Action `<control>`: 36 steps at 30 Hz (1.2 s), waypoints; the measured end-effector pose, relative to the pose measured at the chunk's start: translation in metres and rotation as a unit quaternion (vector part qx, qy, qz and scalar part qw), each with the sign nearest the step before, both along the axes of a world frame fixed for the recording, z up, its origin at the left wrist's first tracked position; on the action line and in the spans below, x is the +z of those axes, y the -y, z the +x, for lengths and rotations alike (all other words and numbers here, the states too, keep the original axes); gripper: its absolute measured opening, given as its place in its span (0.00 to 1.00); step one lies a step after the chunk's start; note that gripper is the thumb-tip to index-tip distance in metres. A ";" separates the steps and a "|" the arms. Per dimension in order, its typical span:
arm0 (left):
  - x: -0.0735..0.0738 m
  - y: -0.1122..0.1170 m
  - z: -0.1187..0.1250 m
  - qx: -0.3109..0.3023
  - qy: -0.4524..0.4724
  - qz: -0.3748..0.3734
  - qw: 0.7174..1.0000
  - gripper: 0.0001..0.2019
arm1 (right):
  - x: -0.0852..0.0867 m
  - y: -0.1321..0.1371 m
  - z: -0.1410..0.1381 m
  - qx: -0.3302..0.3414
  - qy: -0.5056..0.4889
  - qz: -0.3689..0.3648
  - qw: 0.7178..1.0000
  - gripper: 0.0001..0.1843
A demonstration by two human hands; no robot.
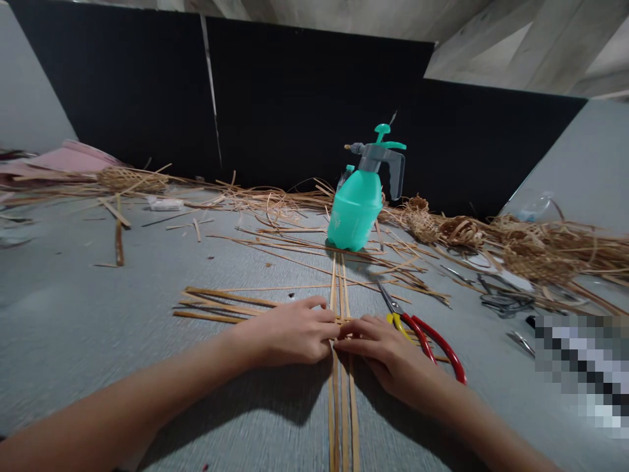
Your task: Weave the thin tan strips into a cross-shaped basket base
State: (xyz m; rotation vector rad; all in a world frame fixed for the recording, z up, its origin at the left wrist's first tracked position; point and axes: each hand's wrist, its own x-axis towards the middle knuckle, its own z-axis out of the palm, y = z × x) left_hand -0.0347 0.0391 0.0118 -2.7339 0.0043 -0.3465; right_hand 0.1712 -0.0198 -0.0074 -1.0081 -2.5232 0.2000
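Note:
Thin bamboo strips (341, 282) lie crossed on the grey table (88, 314): a few run toward me, others (216, 303) run sideways to the left. My left hand (289, 333) rests at the crossing with its fingers curled and pressed on the strips. My right hand (386, 351) meets it from the right, fingers bent and pinching the strips at the same spot. Both hands touch the weave where the strips overlap.
A teal spray bottle (358, 203) stands just beyond the strips. Red-and-yellow-handled cutters (422, 334) lie beside my right hand. Metal scissors (506, 303) lie farther right. Loose strips and woven scraps (535, 249) litter the back edge before black panels.

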 end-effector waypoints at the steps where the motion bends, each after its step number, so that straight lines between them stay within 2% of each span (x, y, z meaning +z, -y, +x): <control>1: 0.000 -0.001 0.000 -0.002 0.006 -0.002 1.000 0.10 | 0.000 0.000 0.000 0.003 0.000 0.002 1.000 0.23; 6: -0.005 -0.002 0.000 0.008 0.049 -0.033 0.998 0.09 | -0.004 -0.002 0.002 0.002 0.016 0.001 1.000 0.23; 11: -0.006 -0.002 0.001 0.017 0.038 -0.059 0.997 0.11 | -0.002 -0.001 0.001 -0.007 0.015 -0.005 1.000 0.22; 14: 0.000 -0.004 -0.002 0.057 0.023 -0.113 0.992 0.10 | 0.001 0.000 -0.001 0.002 0.016 -0.006 1.000 0.23; 18: 0.012 -0.001 -0.007 0.119 0.001 -0.222 0.968 0.07 | 0.003 0.001 -0.004 0.015 -0.001 -0.019 1.000 0.25; 23: 0.019 0.010 -0.006 0.185 -0.021 -0.242 0.952 0.04 | 0.003 -0.002 0.003 0.027 -0.056 -0.063 0.996 0.23; 25: 0.016 0.011 -0.005 0.189 -0.015 -0.253 0.949 0.04 | 0.004 -0.014 0.016 -0.002 -0.078 -0.062 0.995 0.19; 29: 0.008 0.004 -0.003 0.195 0.030 -0.265 0.944 0.09 | 0.007 -0.061 0.048 -0.163 -0.084 -0.007 0.983 0.12; 31: 0.006 0.001 -0.003 0.195 0.053 -0.250 0.947 0.10 | 0.008 -0.087 0.054 -0.217 -0.049 -0.051 0.974 0.10; 34: 0.006 -0.002 -0.003 0.198 0.063 -0.209 0.956 0.07 | 0.005 -0.115 0.046 -0.219 -0.035 -0.079 0.972 0.06; 36: 0.007 -0.003 -0.004 0.222 0.054 -0.180 0.957 0.08 | 0.001 -0.125 0.035 -0.215 -0.033 -0.089 0.972 0.05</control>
